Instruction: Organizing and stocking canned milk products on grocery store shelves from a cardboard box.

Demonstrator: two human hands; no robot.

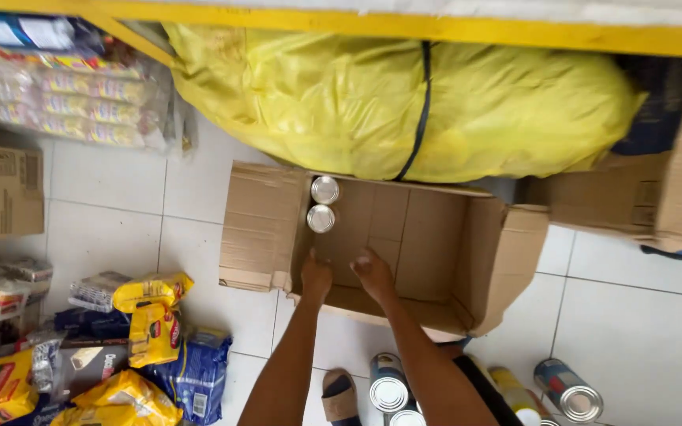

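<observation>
Tiled floor (120, 229), open cardboard box (428, 244) lengthwise left-right, hands (345, 276) inside

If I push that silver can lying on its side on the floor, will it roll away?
Probably. The can lying on its side is round, and the tiled floor looks smooth, so a nudge would likely roll it. It looks like metal, so likely stiff and fairly heavy. The two cans standing in the cardboard box should stay put.

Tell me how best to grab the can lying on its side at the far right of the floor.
Grip the lying can around its cylindrical body, coming from above, fingers across the rounded sides. Its silver end faces the camera and offers little to pinch; the tiled floor beside it looks open for fingers.
</observation>
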